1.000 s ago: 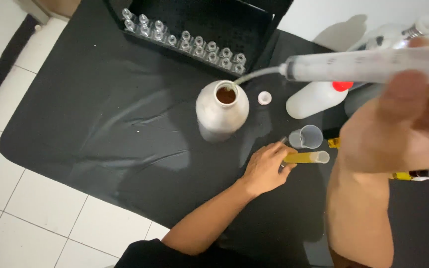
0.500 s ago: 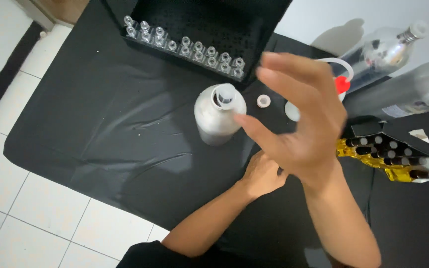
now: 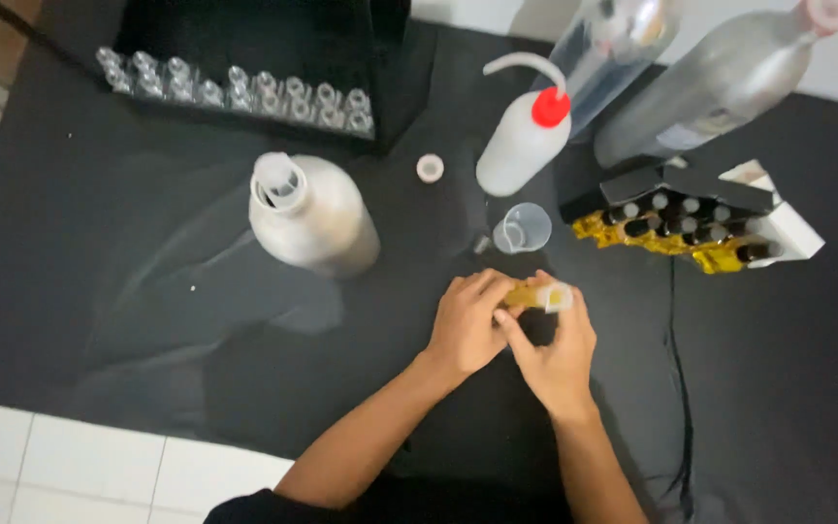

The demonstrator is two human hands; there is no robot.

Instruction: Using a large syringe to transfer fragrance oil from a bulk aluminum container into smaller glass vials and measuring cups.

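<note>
My left hand [image 3: 467, 325] and my right hand [image 3: 557, 351] meet low over the black mat, both closed around a small clear vial of yellow liquid [image 3: 543, 294]. The left hand grips its left end and the right hand's fingers hold its right end. Just beyond them stands a small clear beaker [image 3: 522, 228]. An open metal bottle [image 3: 310, 215] stands to the left, with its small white cap [image 3: 430, 168] lying on the mat behind.
A white wash bottle with a red cap [image 3: 526, 141] stands behind the beaker. A black tray with a row of clear vials [image 3: 235, 89] sits at the back. A white box of small dark-capped bottles [image 3: 695, 228] and two large metal bottles [image 3: 705, 82] are at the right.
A second ago my right hand held a large syringe up near the camera. The syringe is gone from view, and the right hand has come down onto the vial beside the left hand.
</note>
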